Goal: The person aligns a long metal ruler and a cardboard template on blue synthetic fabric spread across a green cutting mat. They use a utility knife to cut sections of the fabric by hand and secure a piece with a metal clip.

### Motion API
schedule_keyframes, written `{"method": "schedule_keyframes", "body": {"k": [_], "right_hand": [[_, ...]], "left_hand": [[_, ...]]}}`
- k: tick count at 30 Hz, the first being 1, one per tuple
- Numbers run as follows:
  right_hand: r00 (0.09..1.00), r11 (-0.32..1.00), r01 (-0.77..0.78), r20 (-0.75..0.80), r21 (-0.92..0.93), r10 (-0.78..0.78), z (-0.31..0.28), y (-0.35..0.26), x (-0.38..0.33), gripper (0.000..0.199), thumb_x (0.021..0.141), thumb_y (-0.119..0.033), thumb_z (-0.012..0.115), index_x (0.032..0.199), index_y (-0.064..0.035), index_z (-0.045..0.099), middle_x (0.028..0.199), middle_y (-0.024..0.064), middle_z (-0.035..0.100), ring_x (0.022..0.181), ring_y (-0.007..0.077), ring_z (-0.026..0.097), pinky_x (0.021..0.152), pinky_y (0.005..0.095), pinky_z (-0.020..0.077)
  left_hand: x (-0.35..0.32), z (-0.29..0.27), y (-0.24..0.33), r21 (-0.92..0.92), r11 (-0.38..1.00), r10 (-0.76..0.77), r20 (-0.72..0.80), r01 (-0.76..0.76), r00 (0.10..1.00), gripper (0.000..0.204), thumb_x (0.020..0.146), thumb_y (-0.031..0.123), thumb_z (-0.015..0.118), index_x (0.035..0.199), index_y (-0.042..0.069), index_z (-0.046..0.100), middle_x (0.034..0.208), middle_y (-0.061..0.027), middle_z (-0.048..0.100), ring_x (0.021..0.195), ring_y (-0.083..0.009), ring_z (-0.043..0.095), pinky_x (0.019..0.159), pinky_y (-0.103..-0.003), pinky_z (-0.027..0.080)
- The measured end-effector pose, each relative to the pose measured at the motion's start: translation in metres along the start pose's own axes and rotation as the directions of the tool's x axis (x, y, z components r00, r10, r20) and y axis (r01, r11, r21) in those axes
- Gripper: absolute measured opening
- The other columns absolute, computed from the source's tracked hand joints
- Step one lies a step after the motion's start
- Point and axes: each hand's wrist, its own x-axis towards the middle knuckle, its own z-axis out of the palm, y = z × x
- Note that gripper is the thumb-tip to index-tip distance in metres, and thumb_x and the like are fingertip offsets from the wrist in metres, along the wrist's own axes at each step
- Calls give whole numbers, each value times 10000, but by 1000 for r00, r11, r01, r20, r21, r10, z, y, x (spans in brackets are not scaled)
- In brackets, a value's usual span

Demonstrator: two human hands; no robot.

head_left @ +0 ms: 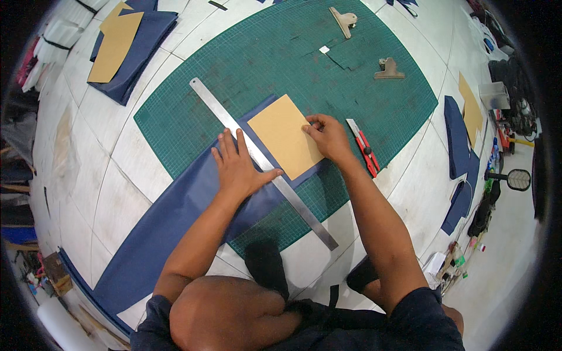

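Note:
A long strip of navy blue fabric [170,210] runs from the lower left onto a green cutting mat [257,52]. Across it lies a steel ruler [213,104], slanting from upper left to lower right. My left hand [237,167] presses flat on the ruler and fabric, fingers spread. Right of the ruler, a tan card template [285,136] rests on the fabric's end. At the template's right edge, my right hand [328,137] pinches that edge between thumb and curled fingers. A red utility knife [364,149] with its blade out lies on the mat beside my right hand.
Two metal bulldog clips [344,23] and a small white piece [324,50] with dark thread sit on the mat. Folded navy fabric with tan templates [117,47] lies at upper left, more navy fabric [458,140] at right. White tiles [129,169] surround the mat.

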Motion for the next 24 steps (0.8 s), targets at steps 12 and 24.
{"method": "schedule_keyframes", "body": {"k": [12, 24], "right_hand": [[989, 981, 146, -18, -125, -149, 11, -11, -10, 337, 859, -269, 761, 1120, -57, 744, 898, 131, 674, 795, 252, 660, 740, 373, 529], [990, 985, 136, -31, -108, -140, 12, -16, -17, 312, 860, -236, 755, 1111, -51, 741, 883, 125, 667, 781, 246, 654, 723, 368, 527]], "left_hand": [[0, -5, -3, -29, 999, 17, -14, -18, 1000, 1410, 557, 709, 852, 1531, -81, 209, 1577, -370, 182, 1493, -507, 155, 1187, -635, 161], [-1, -16, -12, -47, 993, 114, 29, -113, 993, 1321, 560, 648, 884, 1557, 33, 273, 1578, -372, 177, 1485, -521, 173, 1179, -639, 190]]}}
